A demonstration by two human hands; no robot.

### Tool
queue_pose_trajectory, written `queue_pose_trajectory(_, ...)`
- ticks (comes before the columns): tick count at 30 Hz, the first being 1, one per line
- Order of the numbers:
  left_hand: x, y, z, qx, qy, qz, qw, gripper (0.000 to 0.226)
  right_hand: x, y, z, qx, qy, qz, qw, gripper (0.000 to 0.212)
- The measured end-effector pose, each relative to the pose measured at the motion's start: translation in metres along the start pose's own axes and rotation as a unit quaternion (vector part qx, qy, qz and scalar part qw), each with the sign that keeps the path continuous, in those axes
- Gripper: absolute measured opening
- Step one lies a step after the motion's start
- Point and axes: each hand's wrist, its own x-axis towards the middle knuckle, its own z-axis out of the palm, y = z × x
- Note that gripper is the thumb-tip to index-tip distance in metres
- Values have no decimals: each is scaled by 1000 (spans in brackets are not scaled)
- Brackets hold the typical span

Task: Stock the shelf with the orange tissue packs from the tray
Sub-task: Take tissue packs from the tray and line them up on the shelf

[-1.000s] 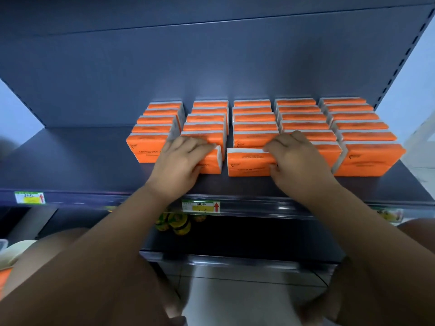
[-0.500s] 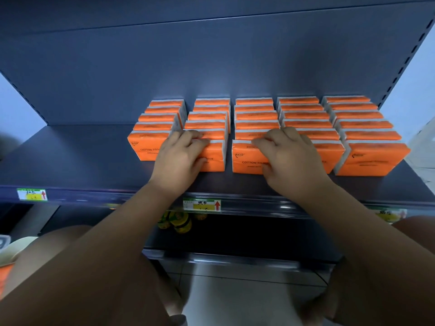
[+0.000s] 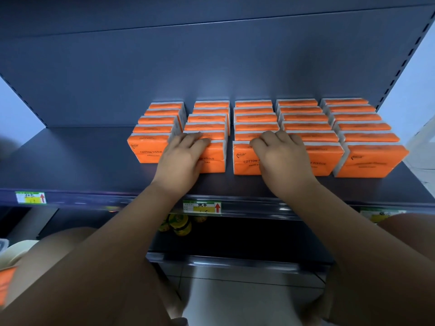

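**A:** Both hands are up at the near row on the dark metal shelf (image 3: 70, 161)! The left hand (image 3: 181, 158) curls its fingers over the second column's front orange plastic-wrapped tissue pack (image 3: 213, 161).

**B:** And the right hand (image 3: 280, 156) hooks over the third column's front pack (image 3: 244, 158), just to the right. Both packs stand with their long axes running left to right.

**A:** Each pack sits directly beyond its own palm, so I'd say a straight push toward the far wall comes next.

Dim, bluish light leaves the shelf (image 3: 70, 161) dark while the orange packs (image 3: 372, 161) stand out bright, wide-angle distortion bends the edges, and the lower left corner blurs.
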Motion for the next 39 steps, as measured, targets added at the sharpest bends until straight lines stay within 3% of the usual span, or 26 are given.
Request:
queue_pose_trajectory(9,6,12,-6,1,-17,-39,999,53,3,-14,-2,6,-28,41,999,58)
queue_pose_trajectory(16,-3,23,-10,16,-17,-63,998,45,-2,-29,-10,70,-40,41,996,67)
queue_pose_trajectory(20,-12,29,-20,40,25,-99,994,46,-7,-45,-21,162,-7,59,985,56)
queue_pose_trajectory(25,-27,36,-56,69,67,-164,982,59,9,-72,-54,331,31,95,938,58)
queue_pose_trajectory(32,-84,30,-124,117,64,-221,966,73,18,-123,-93,391,50,28,919,61)
queue_pose_trajectory(39,-189,0,-197,188,88,-370,905,76,20,-229,-133,473,55,-91,875,59)
